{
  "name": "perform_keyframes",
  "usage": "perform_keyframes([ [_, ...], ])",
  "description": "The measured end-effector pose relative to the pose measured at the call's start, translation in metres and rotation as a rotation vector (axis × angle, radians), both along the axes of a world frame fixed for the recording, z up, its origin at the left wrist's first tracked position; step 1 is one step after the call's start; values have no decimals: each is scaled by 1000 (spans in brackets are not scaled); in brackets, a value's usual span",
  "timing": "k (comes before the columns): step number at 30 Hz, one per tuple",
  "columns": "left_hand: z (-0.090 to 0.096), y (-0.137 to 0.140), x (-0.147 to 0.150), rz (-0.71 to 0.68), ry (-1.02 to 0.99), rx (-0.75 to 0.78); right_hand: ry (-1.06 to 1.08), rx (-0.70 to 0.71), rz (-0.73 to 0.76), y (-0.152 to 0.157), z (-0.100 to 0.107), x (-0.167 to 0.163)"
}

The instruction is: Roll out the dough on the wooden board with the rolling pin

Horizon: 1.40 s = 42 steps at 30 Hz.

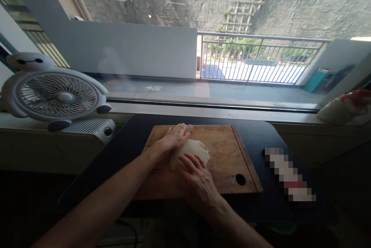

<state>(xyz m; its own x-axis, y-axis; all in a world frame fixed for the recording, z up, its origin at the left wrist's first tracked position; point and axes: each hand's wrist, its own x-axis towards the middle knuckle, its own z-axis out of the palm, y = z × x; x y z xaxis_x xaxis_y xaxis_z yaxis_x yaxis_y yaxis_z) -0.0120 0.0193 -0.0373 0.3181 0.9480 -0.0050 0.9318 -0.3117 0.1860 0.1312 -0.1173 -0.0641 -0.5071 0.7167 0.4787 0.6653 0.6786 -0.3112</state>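
A flat, pale round of dough (193, 149) lies on a wooden cutting board (223, 151). My left hand (177, 135) rests at its far left edge, fingers stretched out and close together. A small pinkish rounded shape beside those fingertips is too unclear to name. On the near side of the dough, my right hand (198, 178) lies with its fingers spread over the edge, pressing lightly or just touching; I cannot tell which. Both forearms reach in from the bottom of the view and hide part of the board's near left side.
The board sits on a dark table (252, 132) in front of a window. A white fan (63, 97) stands at left on a pale box-shaped appliance (95, 130). A blurred-out long object (285, 174) lies right of the board. A pale container (337, 110) stands on the right sill.
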Motion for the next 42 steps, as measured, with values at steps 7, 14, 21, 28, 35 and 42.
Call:
perform_keyframes([
  [7,-1,-50,-10,-264,-49,117,-95,36,178,12,0,17],
  [14,3,-28,5,-267,-44,17,-84,-50,178,6,17,82],
  [21,-2,-24,3,-221,-79,53,75,-65,-147,10,-7,53],
  [28,-13,-36,-8,-184,4,117,72,-57,-140,4,-8,52],
  [35,-9,-12,16,-158,-105,131,-31,-223,-570,29,12,63],
  [42,-16,-21,12,-142,-175,189,-192,-473,-575,57,36,49],
])
